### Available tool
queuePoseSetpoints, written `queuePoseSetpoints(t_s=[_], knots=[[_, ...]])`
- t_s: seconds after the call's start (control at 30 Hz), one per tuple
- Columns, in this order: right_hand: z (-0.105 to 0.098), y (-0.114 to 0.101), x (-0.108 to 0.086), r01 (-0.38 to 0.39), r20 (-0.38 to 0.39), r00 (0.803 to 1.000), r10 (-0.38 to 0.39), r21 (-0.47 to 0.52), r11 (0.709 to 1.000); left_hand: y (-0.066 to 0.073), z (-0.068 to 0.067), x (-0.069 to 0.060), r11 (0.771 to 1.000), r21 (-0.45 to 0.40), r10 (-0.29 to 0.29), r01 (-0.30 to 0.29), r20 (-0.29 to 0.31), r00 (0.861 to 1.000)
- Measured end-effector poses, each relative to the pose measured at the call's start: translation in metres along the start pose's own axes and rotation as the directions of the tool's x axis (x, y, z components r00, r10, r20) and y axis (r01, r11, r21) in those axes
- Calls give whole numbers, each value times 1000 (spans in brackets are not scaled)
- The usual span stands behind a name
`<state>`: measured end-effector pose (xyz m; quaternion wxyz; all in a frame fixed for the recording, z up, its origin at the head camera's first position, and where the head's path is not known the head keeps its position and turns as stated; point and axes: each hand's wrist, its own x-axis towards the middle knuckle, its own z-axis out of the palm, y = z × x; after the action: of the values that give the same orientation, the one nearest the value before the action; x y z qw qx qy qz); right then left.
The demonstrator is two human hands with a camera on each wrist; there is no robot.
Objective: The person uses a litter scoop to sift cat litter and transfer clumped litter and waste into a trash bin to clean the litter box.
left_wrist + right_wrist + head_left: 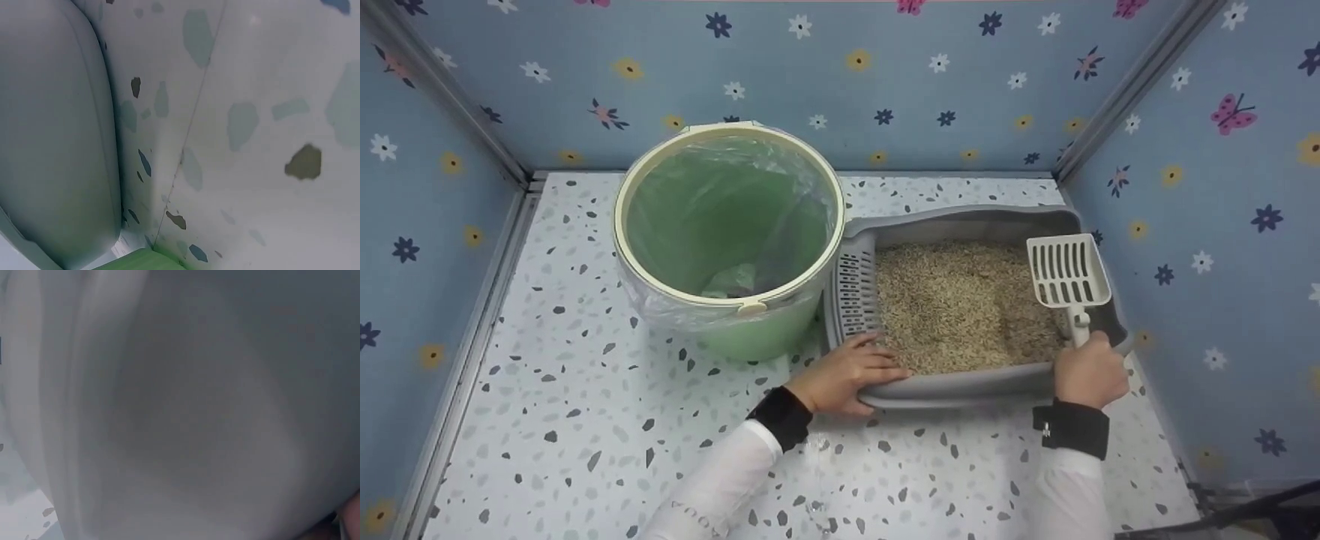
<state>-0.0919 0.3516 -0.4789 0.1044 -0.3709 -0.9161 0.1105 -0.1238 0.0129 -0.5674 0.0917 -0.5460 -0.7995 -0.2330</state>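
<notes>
A grey litter box [960, 384] holds tan pellet litter [952, 307]. My left hand [847, 375] holds the box's front left corner, its fingers over the rim and its thumb against the outside. My right hand [1091, 373] grips the handle of a pale slotted litter scoop [1069, 270]. The scoop's head points away from me at the right side of the box, and no litter shows on its slots. In the left wrist view the box's outer wall [56, 135] fills the left side. A blurred grey surface [208, 410] fills most of the right wrist view.
Left of the box stands a green bin [761, 334] with a cream rim and a clear plastic liner [810, 184]. A slotted grey step [856, 292] forms the box's left end. Flowered panels [885, 90] enclose the speckled tabletop [585, 420] at the back and sides.
</notes>
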Motion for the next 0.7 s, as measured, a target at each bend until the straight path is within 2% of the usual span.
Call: queuePoseSetpoints(t_s=[0.2,0.3,0.4,0.47,0.5,0.53,0.57,0.6,0.63,0.67,0.7], knots=[[-1,2,1,13,34,999,-13,-15,1000,10,1,-6,997,48,-63,63,-5,998],[-4,3,2,46,73,996,-45,-10,999,15,-5,-14,992,76,-101,103,-31,994],[-14,4,8,118,144,983,-115,-12,993,22,-18,-27,991,91,-85,99,-144,986],[-23,6,16,173,223,961,-164,-21,985,26,-34,-36,991,113,-39,70,-259,965],[-27,6,21,200,263,947,-186,-26,980,28,-43,-41,988,141,-7,55,-323,946],[-33,7,26,224,307,930,-204,-33,974,29,-53,-46,982,183,34,41,-388,921],[-38,8,31,245,352,911,-213,-47,969,29,-64,-51,973,229,74,36,-455,887],[-43,8,37,261,393,893,-218,-58,964,29,-75,-56,961,273,109,45,-523,846],[-48,9,43,275,429,876,-220,-70,959,28,-87,-61,947,314,139,69,-594,793],[-52,10,49,290,458,861,-221,-84,953,27,-98,-66,932,345,162,108,-666,728],[-57,10,55,310,481,845,-231,-91,946,25,-110,-69,917,362,173,166,-738,652]])
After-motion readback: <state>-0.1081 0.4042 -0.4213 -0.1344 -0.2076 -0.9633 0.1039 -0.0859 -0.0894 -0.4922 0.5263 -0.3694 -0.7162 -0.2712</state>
